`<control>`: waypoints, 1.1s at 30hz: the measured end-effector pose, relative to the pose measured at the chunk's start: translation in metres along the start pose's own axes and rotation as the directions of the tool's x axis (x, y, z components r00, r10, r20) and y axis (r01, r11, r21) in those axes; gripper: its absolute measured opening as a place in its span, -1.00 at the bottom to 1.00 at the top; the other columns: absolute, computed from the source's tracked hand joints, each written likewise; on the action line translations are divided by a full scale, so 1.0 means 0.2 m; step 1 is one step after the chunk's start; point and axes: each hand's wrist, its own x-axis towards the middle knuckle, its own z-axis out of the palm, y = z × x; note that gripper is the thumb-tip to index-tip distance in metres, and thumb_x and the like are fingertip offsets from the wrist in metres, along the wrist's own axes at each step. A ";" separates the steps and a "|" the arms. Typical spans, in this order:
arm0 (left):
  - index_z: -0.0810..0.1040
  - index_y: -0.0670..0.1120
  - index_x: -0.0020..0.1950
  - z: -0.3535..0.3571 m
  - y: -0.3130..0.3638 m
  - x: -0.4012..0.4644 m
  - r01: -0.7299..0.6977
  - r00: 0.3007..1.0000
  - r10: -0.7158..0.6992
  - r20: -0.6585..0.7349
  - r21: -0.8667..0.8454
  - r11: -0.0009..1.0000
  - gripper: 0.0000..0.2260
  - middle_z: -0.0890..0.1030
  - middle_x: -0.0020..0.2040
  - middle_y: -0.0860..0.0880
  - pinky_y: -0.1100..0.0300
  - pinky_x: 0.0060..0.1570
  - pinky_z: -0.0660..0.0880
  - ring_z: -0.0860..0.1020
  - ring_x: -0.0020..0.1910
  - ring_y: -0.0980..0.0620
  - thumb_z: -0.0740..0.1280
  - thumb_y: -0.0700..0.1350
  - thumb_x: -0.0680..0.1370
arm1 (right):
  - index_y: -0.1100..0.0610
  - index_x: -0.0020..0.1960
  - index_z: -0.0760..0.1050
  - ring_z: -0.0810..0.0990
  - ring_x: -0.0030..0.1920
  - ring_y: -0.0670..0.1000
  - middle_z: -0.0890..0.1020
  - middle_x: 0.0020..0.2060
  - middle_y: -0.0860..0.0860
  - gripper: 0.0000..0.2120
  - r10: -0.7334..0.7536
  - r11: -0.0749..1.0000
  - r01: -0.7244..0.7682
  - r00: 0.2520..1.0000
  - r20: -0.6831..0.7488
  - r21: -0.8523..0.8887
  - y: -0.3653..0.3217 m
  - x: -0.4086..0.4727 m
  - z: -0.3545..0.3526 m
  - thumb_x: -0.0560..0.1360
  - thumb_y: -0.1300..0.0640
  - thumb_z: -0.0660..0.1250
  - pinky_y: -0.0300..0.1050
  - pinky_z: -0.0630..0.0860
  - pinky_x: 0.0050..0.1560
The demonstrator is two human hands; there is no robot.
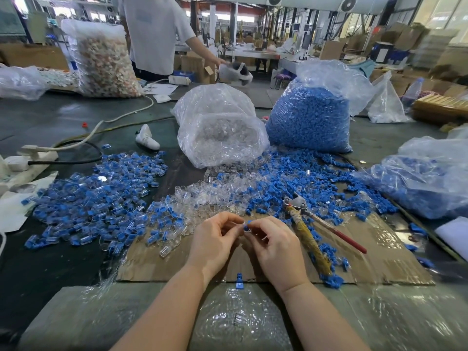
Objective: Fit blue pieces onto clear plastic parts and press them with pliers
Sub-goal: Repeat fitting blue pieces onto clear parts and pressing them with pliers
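Observation:
My left hand (215, 239) and my right hand (274, 245) meet over a cardboard sheet (374, 259). Between the fingertips sits a small blue piece (247, 224), pinched by my right hand. My left hand's curled fingers close on a clear plastic part that I can barely make out. The pliers (307, 229), with one taped handle and one red handle, lie on the cardboard just right of my right hand. A heap of loose clear parts (215, 196) lies ahead of my hands. Loose blue pieces (298, 178) spread to its right.
A pile of fitted blue-and-clear parts (101, 198) covers the left of the table. A clear bag of clear parts (220, 130) and a bag of blue pieces (307, 120) stand behind. Another bag (428, 181) lies right. A power strip (27, 160) sits far left. A person (157, 34) stands beyond.

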 end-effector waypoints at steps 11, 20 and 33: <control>0.59 0.02 -0.13 -0.01 0.00 -0.01 -0.045 0.998 0.047 -0.029 0.080 0.996 -0.85 0.62 -0.23 0.09 0.48 -0.21 0.45 0.56 -0.24 0.28 0.39 -0.25 0.47 | 0.14 -0.18 0.56 0.56 -0.20 0.00 0.60 -0.25 -0.03 -0.93 0.005 0.998 -0.003 1.000 0.023 -0.059 -0.01 0.00 0.00 0.40 0.18 0.45 -0.12 0.51 -0.16; 0.60 -0.03 -0.11 -0.01 0.01 -0.01 -0.042 0.999 0.042 0.002 0.053 0.998 -0.87 0.63 -0.23 0.05 0.46 -0.24 0.46 0.58 -0.27 0.25 0.38 -0.26 0.48 | 0.13 -0.01 0.60 0.58 -0.09 -0.04 0.62 -0.12 -0.04 -0.86 -0.001 1.000 0.001 1.000 0.016 -0.024 -0.01 0.00 0.00 0.43 0.20 0.43 -0.16 0.53 -0.06; 0.62 -0.08 -0.11 0.00 0.00 0.00 -0.038 0.999 0.039 -0.022 0.034 0.999 -0.88 0.65 -0.24 0.01 0.44 -0.23 0.48 0.58 -0.28 0.21 0.39 -0.29 0.46 | 0.14 -0.02 0.62 0.59 -0.09 0.00 0.63 -0.13 -0.02 -0.85 -0.023 0.999 0.024 1.000 0.011 -0.028 0.00 0.00 0.00 0.41 0.22 0.44 -0.18 0.51 -0.04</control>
